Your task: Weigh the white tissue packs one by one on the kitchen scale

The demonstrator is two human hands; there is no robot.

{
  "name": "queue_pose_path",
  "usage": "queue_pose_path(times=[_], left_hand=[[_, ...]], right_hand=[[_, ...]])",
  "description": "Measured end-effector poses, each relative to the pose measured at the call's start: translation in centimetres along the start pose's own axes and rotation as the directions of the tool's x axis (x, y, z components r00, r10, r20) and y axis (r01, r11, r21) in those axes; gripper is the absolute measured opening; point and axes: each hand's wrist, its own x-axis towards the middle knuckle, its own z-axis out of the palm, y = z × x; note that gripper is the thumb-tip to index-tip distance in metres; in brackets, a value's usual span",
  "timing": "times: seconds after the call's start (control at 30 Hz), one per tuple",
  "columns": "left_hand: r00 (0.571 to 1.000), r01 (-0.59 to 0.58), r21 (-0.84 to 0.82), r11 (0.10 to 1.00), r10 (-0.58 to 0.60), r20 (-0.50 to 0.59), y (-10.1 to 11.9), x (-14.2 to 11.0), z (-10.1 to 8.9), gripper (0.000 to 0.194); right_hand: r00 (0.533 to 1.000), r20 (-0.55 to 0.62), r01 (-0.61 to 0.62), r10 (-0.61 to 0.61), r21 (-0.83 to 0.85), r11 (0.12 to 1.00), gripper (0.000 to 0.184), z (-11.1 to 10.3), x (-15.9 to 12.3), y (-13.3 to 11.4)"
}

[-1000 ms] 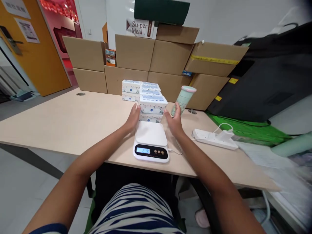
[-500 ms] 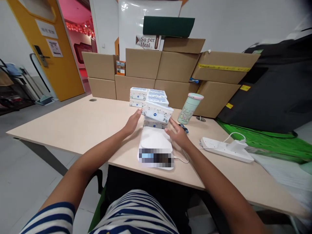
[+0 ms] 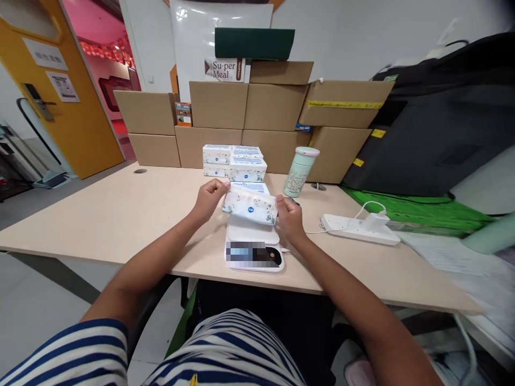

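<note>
Between my two hands hangs a white tissue pack (image 3: 250, 206) with a leaf print and a blue logo, tilted a little down to the right. My left hand (image 3: 210, 199) pinches its left end, and my right hand (image 3: 288, 215) grips the right end. Right below it lies a white flat scale (image 3: 252, 234), its display blurred out. Behind the held pack another tissue pack (image 3: 257, 187) lies on the table, mostly hidden. Farther back, several more packs (image 3: 247, 170) are stacked two high.
A green tumbler (image 3: 301, 172) stands right of the packs. A white power strip (image 3: 360, 229) with a plugged-in adapter lies on the right of the table (image 3: 161, 209). Cardboard boxes (image 3: 219, 104) line the back. Beside them at the right is a large dark case (image 3: 422, 139).
Both hands have drawn the tissue pack off the stack and toward me, over the scale. My fingers have closed on its ends. The camera view has shifted to the right.
</note>
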Motion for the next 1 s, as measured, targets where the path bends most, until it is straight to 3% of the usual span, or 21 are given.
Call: queue_pose_path(times=[0.2,0.3,0.47,0.67,0.8,1.0], left_hand=[[0.990,0.118,0.020,0.993,-0.120,0.075,0.0,-1.4,1.7,0.067],[0.981,0.168,-0.011,0.986,-0.167,0.095,0.0,-1.7,2.0,0.066],[0.981,0.193,-0.006,0.981,-0.193,0.020,-0.4,-1.4,1.7,0.063],[0.976,0.208,0.005,0.978,-0.207,-0.071,-1.0,-0.9,1.6,0.058],[0.971,0.235,-0.011,0.972,-0.235,-0.037,-0.8,-1.4,2.0,0.059],[0.954,0.297,-0.059,0.953,-0.293,0.059,-0.1,-2.1,2.7,0.057]], right_hand=[[0.957,-0.076,-0.260,0.280,0.205,0.944,0.079,-1.5,3.0,1.1],[0.938,-0.071,-0.312,0.340,0.257,0.915,0.073,-1.6,3.5,1.5],[0.940,-0.039,-0.319,0.339,0.257,0.912,0.066,-1.3,3.1,1.7],[0.949,-0.115,-0.258,0.295,0.261,0.930,0.060,-1.1,2.8,1.7],[0.963,-0.093,-0.211,0.254,0.331,0.920,0.058,-0.5,2.0,1.8],[0.960,0.006,-0.258,0.281,0.417,0.872,0.058,0.0,1.0,1.3]])
